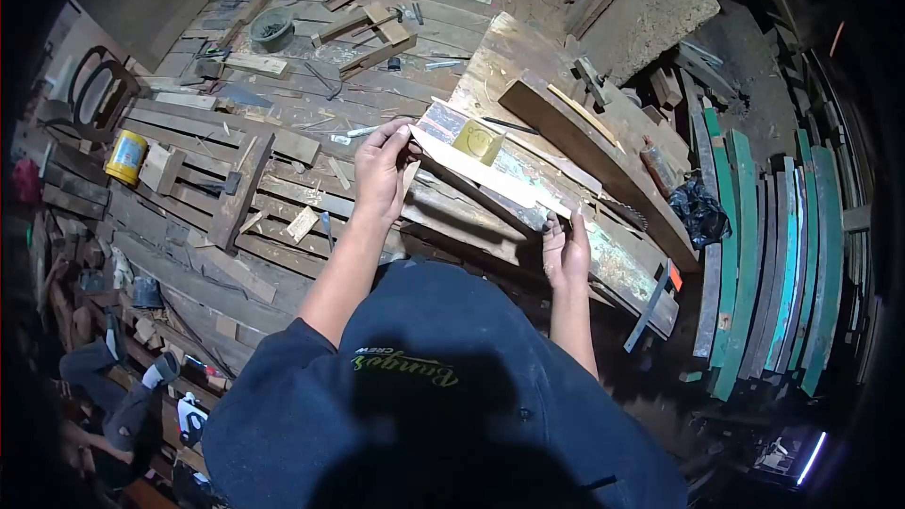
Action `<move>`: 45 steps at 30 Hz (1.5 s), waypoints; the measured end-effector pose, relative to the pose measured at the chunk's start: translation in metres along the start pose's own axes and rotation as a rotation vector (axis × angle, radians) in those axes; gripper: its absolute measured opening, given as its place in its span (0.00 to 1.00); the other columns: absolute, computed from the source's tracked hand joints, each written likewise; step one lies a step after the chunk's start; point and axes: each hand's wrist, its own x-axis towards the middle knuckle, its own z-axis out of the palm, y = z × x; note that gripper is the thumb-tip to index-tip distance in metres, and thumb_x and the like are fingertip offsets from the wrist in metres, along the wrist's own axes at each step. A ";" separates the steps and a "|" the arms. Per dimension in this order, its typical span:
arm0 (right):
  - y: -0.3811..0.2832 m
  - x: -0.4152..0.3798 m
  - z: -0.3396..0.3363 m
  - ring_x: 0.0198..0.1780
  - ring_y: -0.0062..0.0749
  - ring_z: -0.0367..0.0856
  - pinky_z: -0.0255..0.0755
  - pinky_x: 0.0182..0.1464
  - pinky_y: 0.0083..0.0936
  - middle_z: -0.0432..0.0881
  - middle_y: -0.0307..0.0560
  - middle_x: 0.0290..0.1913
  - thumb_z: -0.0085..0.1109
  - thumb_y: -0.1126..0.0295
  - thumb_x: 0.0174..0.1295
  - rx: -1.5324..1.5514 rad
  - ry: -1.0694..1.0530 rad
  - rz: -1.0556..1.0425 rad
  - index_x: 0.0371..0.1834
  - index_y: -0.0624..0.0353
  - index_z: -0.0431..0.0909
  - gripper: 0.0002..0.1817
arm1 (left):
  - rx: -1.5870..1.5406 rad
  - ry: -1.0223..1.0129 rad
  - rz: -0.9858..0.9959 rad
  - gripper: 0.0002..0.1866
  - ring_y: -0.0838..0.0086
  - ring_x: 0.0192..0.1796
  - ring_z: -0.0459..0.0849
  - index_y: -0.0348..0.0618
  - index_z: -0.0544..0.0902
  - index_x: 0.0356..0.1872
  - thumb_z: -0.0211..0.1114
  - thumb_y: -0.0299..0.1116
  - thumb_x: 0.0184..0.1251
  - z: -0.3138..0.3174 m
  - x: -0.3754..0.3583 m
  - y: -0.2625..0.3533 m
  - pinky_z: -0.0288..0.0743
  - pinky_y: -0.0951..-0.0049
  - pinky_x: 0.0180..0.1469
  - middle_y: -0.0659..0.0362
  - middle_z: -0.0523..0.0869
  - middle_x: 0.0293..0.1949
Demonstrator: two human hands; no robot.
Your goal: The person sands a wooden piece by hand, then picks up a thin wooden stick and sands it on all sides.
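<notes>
A narrow wooden strip [483, 173] with a bright pale upper face slants across the view between my two hands. My left hand [379, 174] is closed round its upper left end, thumb along the edge. At the lower right end, my right hand [567, 253] grips the strip with thumb and curled fingers. Just beyond the strip, a yellowish piece [478, 143] with a mark on it rests on the paint-flaked bench board [617, 273]. A thick curved wooden beam [589, 165] lies behind, with a thin dark tool [510, 125] near its left end.
A try square-like metal tool [650, 309] with an orange part lies at the bench's right end. Green-painted boards [740, 264] stand at the right beside a black plastic bag [699, 212]. A yellow tub [126, 156] sits at left. Another person's legs [118, 396] show at lower left.
</notes>
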 end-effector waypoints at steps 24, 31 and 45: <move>-0.005 0.008 -0.004 0.50 0.44 0.81 0.76 0.57 0.40 0.83 0.54 0.48 0.50 0.67 0.69 0.194 -0.178 -0.014 0.49 0.64 0.76 0.13 | -0.052 -0.013 -0.027 0.09 0.81 0.34 0.83 0.37 0.81 0.48 0.59 0.27 0.71 -0.004 -0.001 -0.002 0.76 0.82 0.38 0.59 0.87 0.39; -0.007 0.007 0.000 0.54 0.40 0.80 0.75 0.58 0.34 0.81 0.56 0.55 0.50 0.65 0.66 0.052 -0.168 -0.064 0.51 0.64 0.76 0.16 | 0.237 0.052 0.175 0.08 0.82 0.34 0.82 0.35 0.84 0.45 0.61 0.24 0.68 -0.004 -0.005 -0.002 0.74 0.81 0.40 0.60 0.86 0.36; -0.008 -0.007 0.006 0.58 0.41 0.77 0.71 0.61 0.37 0.79 0.59 0.57 0.48 0.68 0.65 0.035 -0.190 -0.080 0.51 0.62 0.73 0.15 | 0.292 0.064 0.159 0.07 0.79 0.33 0.84 0.34 0.80 0.44 0.65 0.25 0.68 -0.008 -0.006 -0.002 0.78 0.80 0.39 0.56 0.88 0.38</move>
